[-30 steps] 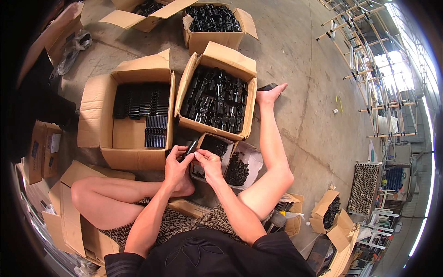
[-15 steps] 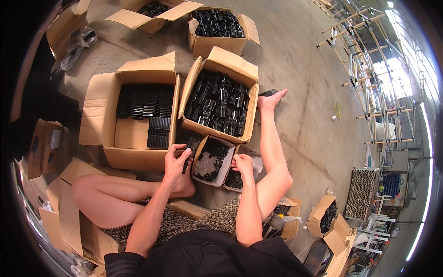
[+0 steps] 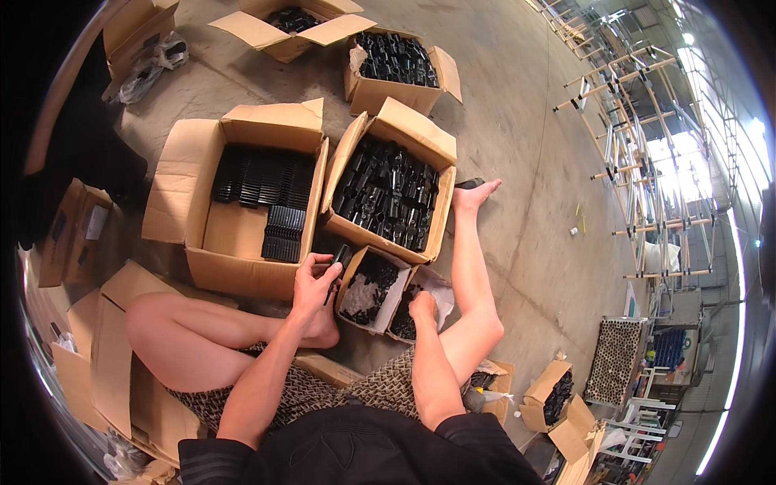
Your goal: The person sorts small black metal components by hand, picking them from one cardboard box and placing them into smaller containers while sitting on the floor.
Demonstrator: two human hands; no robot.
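Note:
My left hand (image 3: 314,284) is closed around a black plastic part (image 3: 343,257), which tilts up beside the small boxes. My right hand (image 3: 422,305) reaches down into the right small box (image 3: 434,293), its fingers mostly hidden among small black pieces (image 3: 402,320). Just left of it, another small box (image 3: 398,289) holds small black pieces (image 3: 361,304) and a clear plastic liner. Beyond them stands a large carton (image 3: 443,162) filled with glossy black parts (image 3: 388,198). At its left, a second large carton (image 3: 171,182) contains neat rows of black parts (image 3: 267,179).
My bent legs (image 3: 477,279) flank the small boxes. Farther off stand cartons of black parts (image 3: 396,61). A dark-clothed person (image 3: 81,137) is at the left. An open carton (image 3: 117,356) lies by my left knee; racks of tubes (image 3: 638,162) stand at the right.
My right hand has gone from above the right small box down into it. My left hand still holds the black part, now turned slightly. The whole view has shifted a little.

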